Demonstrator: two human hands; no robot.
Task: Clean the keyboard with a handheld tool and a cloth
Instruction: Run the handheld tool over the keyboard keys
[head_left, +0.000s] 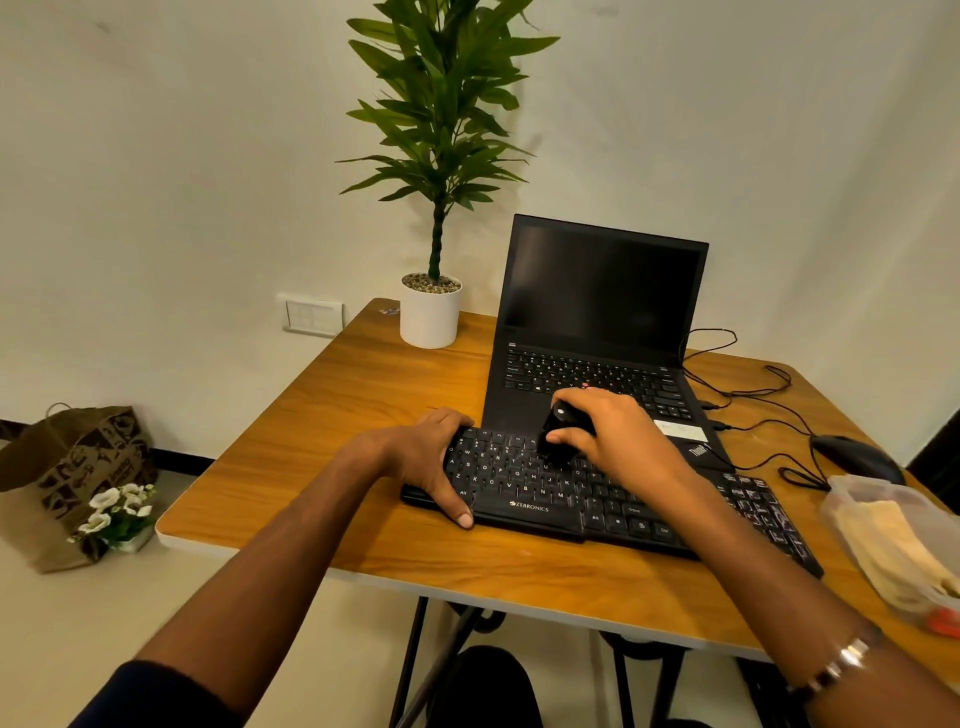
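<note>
A black Zebronics keyboard (540, 499) lies across the wooden table (363, 405), in front of an open laptop. My left hand (431, 457) grips the keyboard's left end, thumb along its front edge. My right hand (618, 441) is closed around a small black handheld tool (558, 434), whose lower end rests on the upper rows of keys near the middle. A yellowish cloth (893, 545) sits in a clear plastic container at the table's right edge.
The black laptop (597, 332) stands open behind the keyboard with a dark screen. A potted plant (430, 312) is at the back left. A black mouse (857, 457) and cables lie on the right. A paper bag (72, 478) and flowers are on the floor.
</note>
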